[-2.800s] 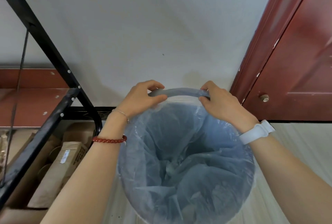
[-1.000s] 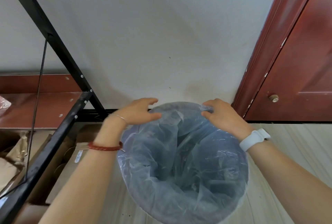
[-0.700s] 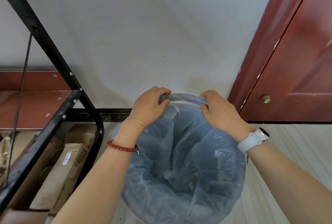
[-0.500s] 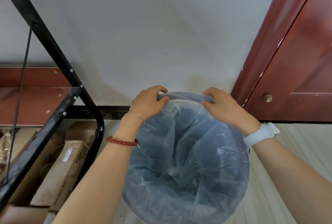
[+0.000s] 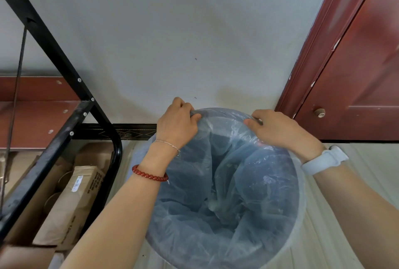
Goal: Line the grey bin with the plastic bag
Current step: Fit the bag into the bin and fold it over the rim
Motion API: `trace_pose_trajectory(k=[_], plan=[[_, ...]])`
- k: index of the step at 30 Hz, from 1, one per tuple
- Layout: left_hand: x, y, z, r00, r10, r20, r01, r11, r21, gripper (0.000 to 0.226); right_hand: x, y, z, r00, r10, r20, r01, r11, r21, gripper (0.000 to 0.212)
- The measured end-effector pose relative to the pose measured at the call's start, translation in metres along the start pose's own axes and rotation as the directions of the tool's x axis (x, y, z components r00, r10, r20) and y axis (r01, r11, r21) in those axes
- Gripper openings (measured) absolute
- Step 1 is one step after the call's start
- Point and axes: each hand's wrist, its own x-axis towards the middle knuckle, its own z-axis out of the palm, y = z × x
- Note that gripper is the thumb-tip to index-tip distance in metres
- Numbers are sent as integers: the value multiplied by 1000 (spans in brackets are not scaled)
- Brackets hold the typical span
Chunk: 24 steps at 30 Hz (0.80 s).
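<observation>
The grey bin is seen from above, standing on the pale floor close to the white wall. Its far rim lies nearest the wall, and only a short grey stretch of that rim is visible between the two hands. The plastic bag is seated inside the bin: its translucent, crumpled film covers the interior, sags toward the middle, and is draped over the rim around most of the opening.

The left hand is placed at the far-left part of the bin's rim. Its fingers are curled closed over the rim, with a fold of the bag pinched against it by the thumb. A thin silver chain and a red bead bracelet are worn on the left wrist, which is held over the bin's left edge.

The right hand is placed at the far-right part of the bin's rim. Its fingers are bent narrowly onto the film at the rim, the bag's edge being gripped there. A white watch is worn on the right wrist, above the bin's right edge.

To the left of the bin, a black metal shelf frame is seen with brown cardboard boxes stored beneath it. To the right of the bin, beyond the wall's corner, a dark red door is seen, with a small round doorstop low on it.
</observation>
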Motion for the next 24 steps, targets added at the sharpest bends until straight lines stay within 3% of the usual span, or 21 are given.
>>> trace_pose_trajectory(k=[4, 8, 14, 18, 21, 24], plan=[[-1, 0, 7, 1000, 19, -13, -18, 998, 55, 29, -6, 6, 11, 980, -68, -189, 66, 998, -13, 46], [-2, 0, 10, 1000, 9, -27, -9, 1000, 3, 28, -8, 10, 17, 965, -76, -252, 74, 997, -20, 49], [-2, -3, 16, 1000, -5, 30, 4, 1000, 16, 30, -10, 10, 28, 967, -32, -252, 4, 994, -110, 42], [-6, -4, 13, 994, -85, 65, 81, 994, 67, 29, -9, 4, 26, 991, -5, -137, -3, 999, -53, 45], [-8, -13, 0, 963, -215, 164, 194, 972, 135, 28, -6, 2, 21, 997, -22, -75, 31, 992, 122, 51], [-10, -26, -30, 884, -263, 387, 161, 948, 276, 29, -2, 2, 17, 993, -69, -92, 82, 986, 148, 49]])
